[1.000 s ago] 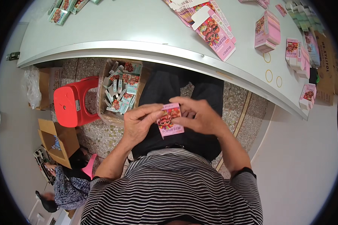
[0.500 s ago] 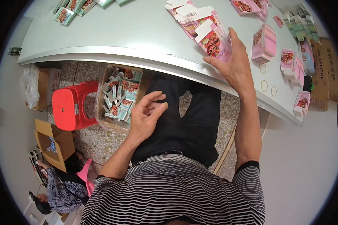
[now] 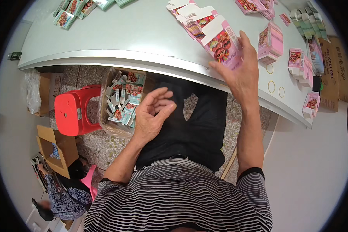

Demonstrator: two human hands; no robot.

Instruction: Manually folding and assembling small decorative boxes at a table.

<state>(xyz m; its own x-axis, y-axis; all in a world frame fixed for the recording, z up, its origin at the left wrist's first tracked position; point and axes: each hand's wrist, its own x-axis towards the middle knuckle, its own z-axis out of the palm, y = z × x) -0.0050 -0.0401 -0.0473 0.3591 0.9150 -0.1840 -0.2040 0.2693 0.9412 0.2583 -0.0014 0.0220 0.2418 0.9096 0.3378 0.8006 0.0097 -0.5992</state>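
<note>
My right hand (image 3: pixel 241 75) is at the table's front edge, its thumb and fingers closed around the lower end of a pink printed carton (image 3: pixel 222 46). The carton's white end flap stands out at the top and its front picture faces up. Just behind it lies a fanned stack of flat pink cartons (image 3: pixel 191 21) with white flaps. Over my lap hovers my left hand (image 3: pixel 152 116), empty, the fingers loosely curled and apart from the thumb.
Pink carton bundles (image 3: pixel 270 42) stand on the table (image 3: pixel 116 34) at right, near rubber bands (image 3: pixel 271 86). Green cartons (image 3: pixel 64 19) lie far left. Below are a lined box of green cartons (image 3: pixel 121 98) and a red stool (image 3: pixel 71 110). Another person (image 3: pixel 67 199) is at lower left.
My right hand has raised the pink carton slightly off the stack, and the carton looks larger. My left hand has shifted a little up and right, still empty.
</note>
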